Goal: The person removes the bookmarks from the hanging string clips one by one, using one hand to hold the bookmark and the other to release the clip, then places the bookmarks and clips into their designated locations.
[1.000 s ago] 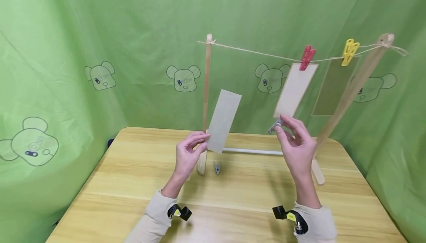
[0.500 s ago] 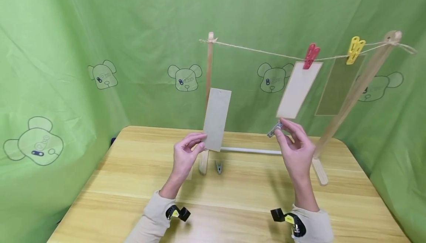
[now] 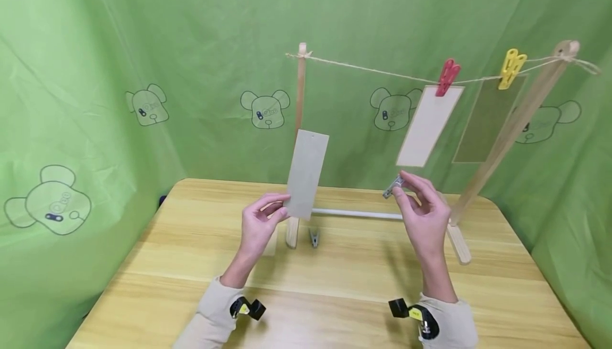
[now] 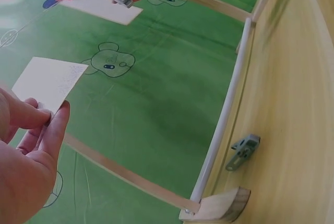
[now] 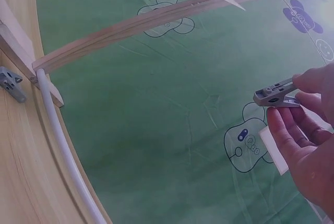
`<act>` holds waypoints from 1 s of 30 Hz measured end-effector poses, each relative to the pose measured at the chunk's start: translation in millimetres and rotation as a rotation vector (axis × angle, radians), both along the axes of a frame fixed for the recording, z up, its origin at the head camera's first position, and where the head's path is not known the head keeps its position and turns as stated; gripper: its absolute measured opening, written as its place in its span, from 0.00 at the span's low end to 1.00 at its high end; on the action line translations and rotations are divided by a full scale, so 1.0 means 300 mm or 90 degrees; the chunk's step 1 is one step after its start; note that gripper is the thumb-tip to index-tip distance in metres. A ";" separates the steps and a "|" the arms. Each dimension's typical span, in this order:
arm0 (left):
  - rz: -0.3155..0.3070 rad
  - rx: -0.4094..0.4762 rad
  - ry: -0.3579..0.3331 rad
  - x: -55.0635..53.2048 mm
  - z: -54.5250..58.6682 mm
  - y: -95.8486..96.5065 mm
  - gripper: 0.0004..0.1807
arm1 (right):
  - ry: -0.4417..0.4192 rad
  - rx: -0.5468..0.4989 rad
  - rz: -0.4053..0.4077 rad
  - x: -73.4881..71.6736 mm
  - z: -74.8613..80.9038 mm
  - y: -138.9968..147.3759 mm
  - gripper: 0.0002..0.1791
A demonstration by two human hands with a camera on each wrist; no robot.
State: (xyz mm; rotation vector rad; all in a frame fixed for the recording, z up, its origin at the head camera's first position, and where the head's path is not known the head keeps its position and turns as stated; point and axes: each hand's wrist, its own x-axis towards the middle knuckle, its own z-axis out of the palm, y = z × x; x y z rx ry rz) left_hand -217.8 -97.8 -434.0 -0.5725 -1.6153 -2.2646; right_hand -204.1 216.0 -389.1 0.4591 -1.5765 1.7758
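Observation:
My left hand [image 3: 258, 225] pinches a pale grey rectangular card [image 3: 307, 173] by its lower left edge, holding it up in front of the left wooden post. The card has a small hole near its top edge. My right hand [image 3: 425, 219] pinches a grey clothespin [image 5: 275, 94] between thumb and fingers, a little below a white card [image 3: 430, 126]. That white card hangs from the twine [image 3: 368, 67] by a red clothespin [image 3: 448, 77]. Farther right a yellow clothespin [image 3: 512, 68] holds an olive card [image 3: 489, 120] on the same line.
Another grey clothespin [image 3: 314, 238] lies on the wooden table [image 3: 344, 285] beside the left post's foot. The twine runs between the left post [image 3: 299, 94] and the right post [image 3: 516, 126]. A white bar [image 3: 358, 213] joins them low down. Green curtain [image 3: 215, 30] surrounds the table.
The left hand with the grey card has shifted left, and the card now stands more upright. The right hand has stayed almost in place, the clothespin still in its fingers.

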 end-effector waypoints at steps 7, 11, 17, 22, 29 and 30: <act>-0.001 -0.008 -0.003 0.012 -0.017 -0.014 0.13 | 0.008 -0.013 0.024 -0.005 -0.013 0.002 0.21; 0.003 -0.016 -0.001 0.015 -0.029 -0.029 0.13 | -0.002 -0.002 0.019 -0.001 -0.023 -0.001 0.21; 0.020 -0.027 0.009 0.017 -0.036 -0.069 0.13 | -0.037 -0.005 0.014 -0.001 -0.033 -0.010 0.21; 0.035 -0.042 -0.001 0.023 -0.040 -0.112 0.13 | -0.065 0.000 0.004 -0.008 -0.038 -0.023 0.20; 0.054 -0.059 -0.003 0.032 -0.031 -0.151 0.13 | -0.109 0.015 -0.008 -0.010 -0.044 -0.034 0.20; 0.056 -0.060 -0.001 0.033 -0.030 -0.155 0.13 | -0.113 0.017 -0.009 -0.009 -0.044 -0.034 0.19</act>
